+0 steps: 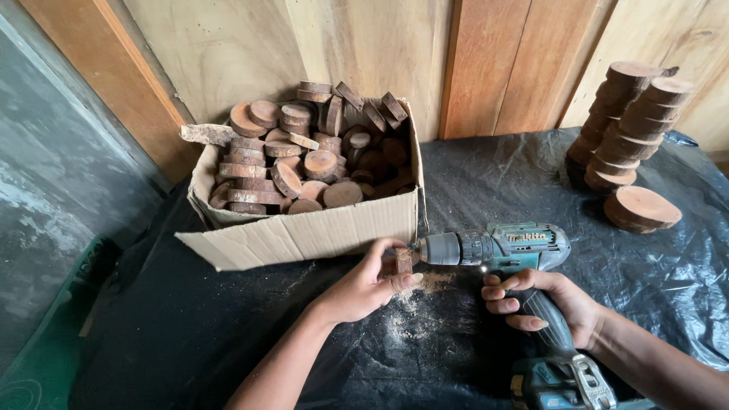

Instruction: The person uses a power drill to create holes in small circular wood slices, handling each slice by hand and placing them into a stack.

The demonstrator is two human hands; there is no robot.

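Drill (501, 250) against perhaps-pinched wood slice (402, 262)

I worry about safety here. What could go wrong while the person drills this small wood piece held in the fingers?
The left hand pinches the wood slice right at the drill tip, so a slip could hurt fingers. The slice is unclamped and might spin. Sawdust could fly up.

Small woodworking workshop: bare plank walls (380, 45), a desk covered in black plastic sheeting (493, 175) dusted with sawdust (414, 307), an open cardboard box of round brown wood slices (311, 163) behind the grip.
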